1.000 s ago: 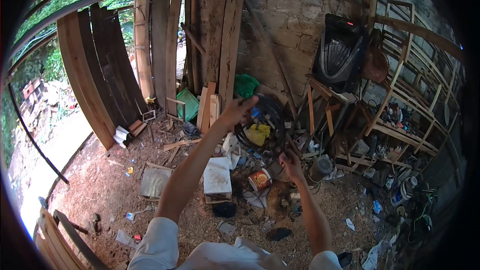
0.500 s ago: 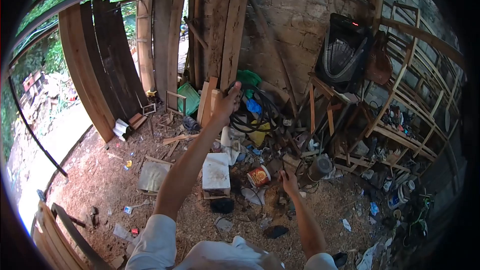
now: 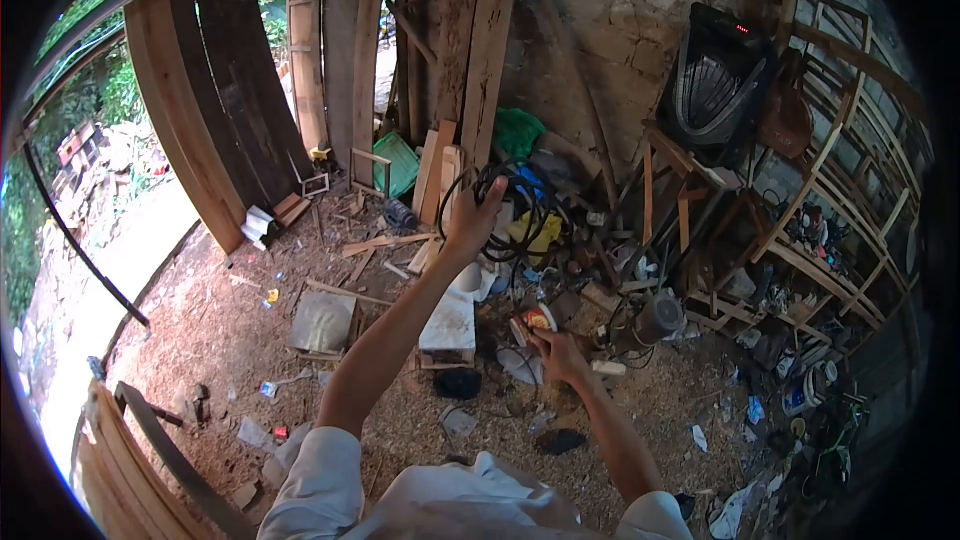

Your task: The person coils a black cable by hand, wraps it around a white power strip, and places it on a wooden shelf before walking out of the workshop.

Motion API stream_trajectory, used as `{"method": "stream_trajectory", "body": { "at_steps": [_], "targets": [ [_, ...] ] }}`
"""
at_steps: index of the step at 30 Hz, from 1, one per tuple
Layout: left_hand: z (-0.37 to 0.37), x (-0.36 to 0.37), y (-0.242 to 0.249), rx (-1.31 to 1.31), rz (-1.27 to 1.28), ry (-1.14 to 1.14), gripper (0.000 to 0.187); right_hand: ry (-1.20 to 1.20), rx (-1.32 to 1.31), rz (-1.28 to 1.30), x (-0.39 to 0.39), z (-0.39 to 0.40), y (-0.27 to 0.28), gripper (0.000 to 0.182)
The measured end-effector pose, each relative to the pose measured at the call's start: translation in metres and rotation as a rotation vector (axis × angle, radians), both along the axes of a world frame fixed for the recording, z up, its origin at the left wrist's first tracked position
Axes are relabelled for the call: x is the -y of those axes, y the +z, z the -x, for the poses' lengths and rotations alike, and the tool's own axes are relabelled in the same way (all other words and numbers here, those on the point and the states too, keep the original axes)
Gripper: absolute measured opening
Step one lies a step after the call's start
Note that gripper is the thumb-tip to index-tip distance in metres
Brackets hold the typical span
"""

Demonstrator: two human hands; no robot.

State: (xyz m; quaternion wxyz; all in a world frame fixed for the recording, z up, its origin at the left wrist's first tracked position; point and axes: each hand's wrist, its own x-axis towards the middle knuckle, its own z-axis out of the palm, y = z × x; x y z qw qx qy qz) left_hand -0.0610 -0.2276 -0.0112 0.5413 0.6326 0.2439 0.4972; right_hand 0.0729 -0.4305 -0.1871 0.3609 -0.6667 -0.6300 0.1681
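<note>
Leaning planks fill twelve o'clock, sawdust floor littered below, and up front the left hand is raised with fingers curled tight around a coil of black cable, loops dangling just right of it at centre. The right hand sits lower at five o'clock, fingers closed as if pinching a strand, beside a red-labelled tin. Risk, I'd judge: hanging loops could snag the scrap heap and tangle, or knock that tin over.
</note>
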Motion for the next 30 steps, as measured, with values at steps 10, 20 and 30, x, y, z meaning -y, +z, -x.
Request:
{"method": "stream_trajectory", "body": {
  "at_steps": [10,20,30],
  "targets": [
    [-0.010,-0.008,-0.055,-0.193,-0.194,0.087,0.050,0.126,0.103,0.112,-0.029,0.009,0.018,0.028],
    [0.012,-0.033,-0.152,-0.750,-0.348,-0.322,0.059,0.185,0.009,0.081,-0.073,0.027,0.054,0.020],
    [0.022,-0.036,-0.172,-0.729,0.005,-0.570,0.062,0.160,0.068,0.056,-0.140,-0.007,0.040,0.022]
  ]
}}
